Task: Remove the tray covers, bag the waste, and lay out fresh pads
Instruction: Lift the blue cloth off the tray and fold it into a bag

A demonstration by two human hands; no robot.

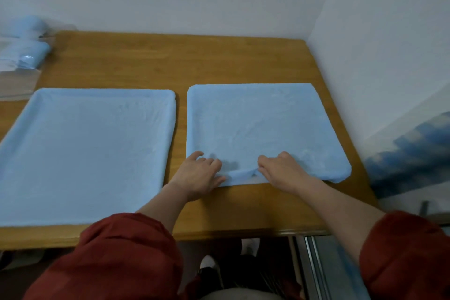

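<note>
Two trays wrapped in light blue covers lie side by side on the wooden table (219, 61). The left covered tray (87, 148) is untouched. The right covered tray (263, 124) has both hands at its near edge. My left hand (197, 175) grips the cover at the near left corner, fingers curled over the rim. My right hand (282, 168) pinches the cover at the middle of the near edge, where the fabric bunches up into a fold.
A clear plastic pack of folded blue pads (22, 53) lies at the table's far left corner. White walls close in behind and on the right. Red sleeves cover both my upper arms. A blue and white patterned surface (409, 153) lies right of the table.
</note>
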